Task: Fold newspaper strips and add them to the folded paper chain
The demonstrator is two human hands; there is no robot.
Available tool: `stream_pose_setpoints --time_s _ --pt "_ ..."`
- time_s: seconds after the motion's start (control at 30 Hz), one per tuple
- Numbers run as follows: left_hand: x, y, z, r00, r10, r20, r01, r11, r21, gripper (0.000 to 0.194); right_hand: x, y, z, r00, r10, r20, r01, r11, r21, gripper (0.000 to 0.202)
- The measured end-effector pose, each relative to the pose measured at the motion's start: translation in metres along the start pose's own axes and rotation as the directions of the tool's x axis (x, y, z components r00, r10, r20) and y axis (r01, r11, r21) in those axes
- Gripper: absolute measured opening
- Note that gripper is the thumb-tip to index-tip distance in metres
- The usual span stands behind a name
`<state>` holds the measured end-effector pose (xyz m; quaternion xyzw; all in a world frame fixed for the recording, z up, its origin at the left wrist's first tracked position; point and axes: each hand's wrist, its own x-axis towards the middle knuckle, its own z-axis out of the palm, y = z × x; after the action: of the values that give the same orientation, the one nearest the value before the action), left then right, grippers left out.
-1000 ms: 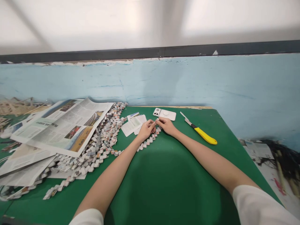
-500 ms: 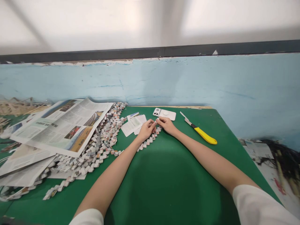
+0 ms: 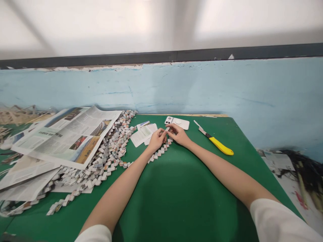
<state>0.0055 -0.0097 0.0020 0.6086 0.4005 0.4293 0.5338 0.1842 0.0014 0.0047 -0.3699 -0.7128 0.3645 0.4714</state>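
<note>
My left hand (image 3: 156,139) and my right hand (image 3: 178,135) meet fingertip to fingertip near the table's far side. Between them is a small folded paper strip (image 3: 167,129), pinched by both hands. Beneath and beside the fingers runs a zigzag chain of folded paper (image 3: 159,153), partly hidden by my left wrist. Left of my hands lie several small cut paper pieces (image 3: 141,135), printed like newspaper. Just behind my right hand rests a white phone (image 3: 183,123), camera side up.
A yellow-handled knife (image 3: 219,144) lies to the right on the green table (image 3: 181,198). At left, newspaper sheets (image 3: 63,137) partly cover a heap of folded paper chain (image 3: 103,161). A blue wall (image 3: 202,87) rises behind. Dark clutter (image 3: 308,174) lies beyond the right edge.
My right hand's fingers have shifted slightly and bent more, and the folded strip between the fingertips shows more clearly. My left hand has hardly moved.
</note>
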Motion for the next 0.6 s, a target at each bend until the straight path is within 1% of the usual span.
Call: stream_pose_setpoints --time_s 0.2,0.3,0.47,0.6 --pt "0.0006 0.0004 0.0003 1.000 -0.011 -0.006 0.011 1.000 -0.001 0.043 0.0011 -0.0021 -0.0011 0.999 -0.046 0.005 0.046 0.998 -0.039 0.033" --pt "0.0011 0.0008 0.0006 1.000 -0.017 -0.011 0.017 1.000 0.004 0.043 0.0012 -0.0020 -0.0016 0.996 -0.082 0.017 0.083 0.993 -0.088 0.028" --pt "0.0010 0.0010 0.0013 1.000 -0.018 -0.023 0.018 1.000 0.007 0.039 0.0015 -0.0018 -0.0016 0.996 -0.093 0.016 0.094 0.989 -0.118 0.025" --pt "0.0007 0.0009 0.0013 1.000 -0.022 -0.022 0.023 1.000 0.015 0.037 0.0013 -0.0034 -0.0019 0.992 -0.117 0.047 0.123 0.980 -0.154 0.023"
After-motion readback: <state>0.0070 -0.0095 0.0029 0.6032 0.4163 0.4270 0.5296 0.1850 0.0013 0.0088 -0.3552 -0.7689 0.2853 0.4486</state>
